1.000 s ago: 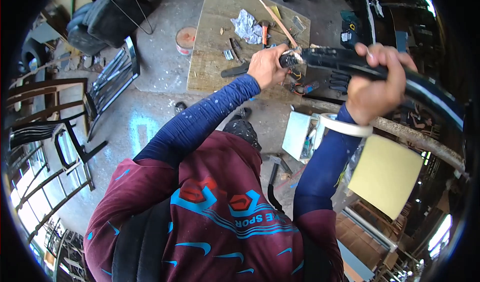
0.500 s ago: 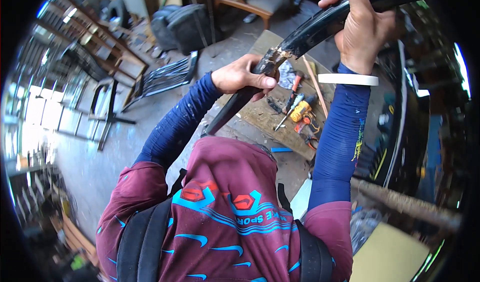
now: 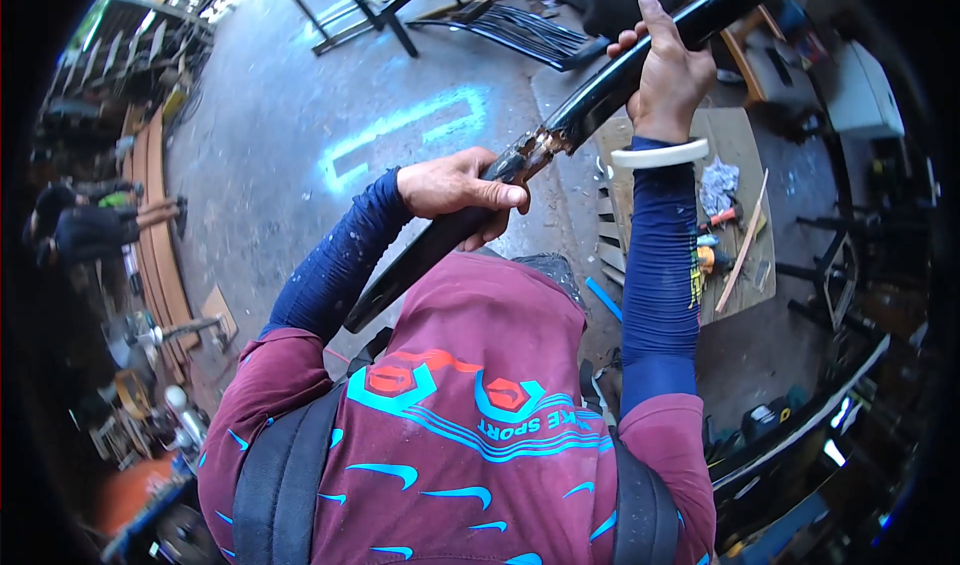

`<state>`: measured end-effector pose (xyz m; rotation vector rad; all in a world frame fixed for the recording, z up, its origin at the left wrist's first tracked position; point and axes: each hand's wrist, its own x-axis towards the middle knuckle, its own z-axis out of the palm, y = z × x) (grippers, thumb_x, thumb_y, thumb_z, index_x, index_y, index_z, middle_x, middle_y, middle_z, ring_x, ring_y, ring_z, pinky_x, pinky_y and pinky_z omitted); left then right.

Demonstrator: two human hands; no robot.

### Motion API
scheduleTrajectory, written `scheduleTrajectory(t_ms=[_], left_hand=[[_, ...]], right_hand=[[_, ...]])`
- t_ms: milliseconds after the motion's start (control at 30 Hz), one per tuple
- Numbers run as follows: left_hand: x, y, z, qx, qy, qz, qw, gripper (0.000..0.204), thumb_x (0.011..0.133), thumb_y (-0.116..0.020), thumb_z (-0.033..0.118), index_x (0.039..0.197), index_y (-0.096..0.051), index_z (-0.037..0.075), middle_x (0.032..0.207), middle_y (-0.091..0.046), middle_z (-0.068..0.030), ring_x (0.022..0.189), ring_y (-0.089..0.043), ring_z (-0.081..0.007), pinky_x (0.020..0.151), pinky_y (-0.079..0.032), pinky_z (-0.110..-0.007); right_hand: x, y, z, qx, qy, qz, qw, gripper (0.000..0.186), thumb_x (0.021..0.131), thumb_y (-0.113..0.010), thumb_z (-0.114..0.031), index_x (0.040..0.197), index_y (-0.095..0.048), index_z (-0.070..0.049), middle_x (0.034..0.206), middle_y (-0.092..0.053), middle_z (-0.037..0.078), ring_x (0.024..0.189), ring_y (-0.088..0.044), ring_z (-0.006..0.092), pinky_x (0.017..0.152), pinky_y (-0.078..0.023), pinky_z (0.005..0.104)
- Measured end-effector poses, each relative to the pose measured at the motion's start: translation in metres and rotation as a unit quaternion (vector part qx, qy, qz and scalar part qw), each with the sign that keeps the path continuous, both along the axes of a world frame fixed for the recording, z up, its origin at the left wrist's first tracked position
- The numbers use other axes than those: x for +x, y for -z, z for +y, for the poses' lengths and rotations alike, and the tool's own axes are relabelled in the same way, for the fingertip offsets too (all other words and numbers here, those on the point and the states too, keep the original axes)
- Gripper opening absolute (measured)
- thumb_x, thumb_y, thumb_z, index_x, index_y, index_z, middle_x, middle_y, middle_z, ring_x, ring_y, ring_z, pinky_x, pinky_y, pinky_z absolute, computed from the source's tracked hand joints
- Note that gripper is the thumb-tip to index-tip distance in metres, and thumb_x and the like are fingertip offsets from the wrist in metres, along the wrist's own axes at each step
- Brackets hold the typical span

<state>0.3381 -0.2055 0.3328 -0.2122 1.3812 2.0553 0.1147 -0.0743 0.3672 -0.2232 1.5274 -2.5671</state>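
Both my hands hold a long, glossy black wooden piece (image 3: 607, 95), slanting from my lap at lower left to the upper right. Part way along it is a chipped, splintered joint (image 3: 543, 145) with bare brown material showing. Just below that joint my left hand (image 3: 462, 187) is closed around the narrower length, thumb on top. Farther up, my right hand (image 3: 672, 80) wraps the thicker length, its thumb pointing up and fingertips showing beyond the far edge. A white band (image 3: 660, 155) circles my right wrist.
Right of my right forearm lies a wooden board (image 3: 735, 135) with crumpled plastic (image 3: 720, 185), a thin wood strip (image 3: 742, 243) and partly hidden tools. A black slatted frame (image 3: 520, 33) lies ahead. Long planks (image 3: 155, 225) and a dark-clothed person (image 3: 90, 227) are at left.
The view has turned left, so the board and tools now appear farther right, partly behind my right arm. The black piece stays in both hands; my right hand sits lower in view.
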Motion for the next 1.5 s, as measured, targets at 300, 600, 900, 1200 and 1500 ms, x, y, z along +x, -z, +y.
scheduleTrajectory(t_ms=[300, 600, 900, 1200, 1500], left_hand=[[0.154, -0.014, -0.081, 0.015, -0.129, 0.053, 0.99, 0.048, 0.097, -0.07, 0.038, 0.111, -0.054, -0.005, 0.069, -0.065, -0.0124, 0.055, -0.066, -0.0204, 0.051, -0.054, -0.033], [0.267, -0.018, -0.146, -0.011, -0.243, 0.005, 0.97, 0.038, 0.098, -0.071, 0.031, 0.112, -0.057, -0.001, 0.068, -0.064, -0.0105, 0.056, -0.065, -0.0189, 0.049, -0.053, -0.033], [0.283, -0.019, -0.095, -0.131, -0.373, -0.028, 0.918, 0.033, 0.097, -0.072, 0.032, 0.097, -0.059, 0.002, 0.067, -0.061, -0.0054, 0.054, -0.062, -0.0149, 0.047, -0.05, -0.031], [0.238, -0.019, 0.001, -0.149, -0.588, -0.033, 0.794, 0.04, 0.095, -0.074, 0.041, 0.088, -0.054, 0.007, 0.061, -0.054, -0.0015, 0.05, -0.054, -0.0117, 0.045, -0.042, -0.029], [0.19, -0.027, 0.052, -0.416, -0.683, -0.045, 0.598, 0.037, 0.094, -0.077, 0.035, 0.099, -0.059, 0.003, 0.067, -0.053, -0.0016, 0.057, -0.055, -0.0121, 0.053, -0.044, -0.033]], right_hand=[[0.122, -0.013, -0.135, 0.021, -0.136, -0.035, 0.99, 0.021, 0.09, -0.079, -0.016, 0.086, -0.063, -0.003, 0.07, -0.063, 0.008, 0.058, -0.067, 0.0203, 0.058, -0.062, 0.0373], [0.222, -0.022, -0.255, -0.084, -0.288, 0.029, 0.953, 0.017, 0.091, -0.076, -0.011, 0.092, -0.061, -0.004, 0.07, -0.062, 0.006, 0.054, -0.067, 0.0181, 0.05, -0.062, 0.0346], [0.26, -0.028, -0.281, -0.096, -0.417, -0.03, 0.903, 0.017, 0.098, -0.067, -0.012, 0.092, -0.052, -0.009, 0.071, -0.053, 0.001, 0.054, -0.054, 0.0105, 0.047, -0.051, 0.028], [0.271, -0.046, -0.276, -0.066, -0.566, -0.044, 0.821, 0.03, 0.095, -0.07, -0.013, 0.113, -0.047, -0.007, 0.068, -0.052, 0.003, 0.051, -0.057, 0.0146, 0.045, -0.052, 0.0284], [0.257, -0.083, -0.243, -0.061, -0.685, -0.078, 0.722, 0.035, 0.09, -0.065, -0.008, 0.118, -0.044, -0.01, 0.076, -0.055, 0.005, 0.062, -0.062, 0.0198, 0.055, -0.053, 0.034]])
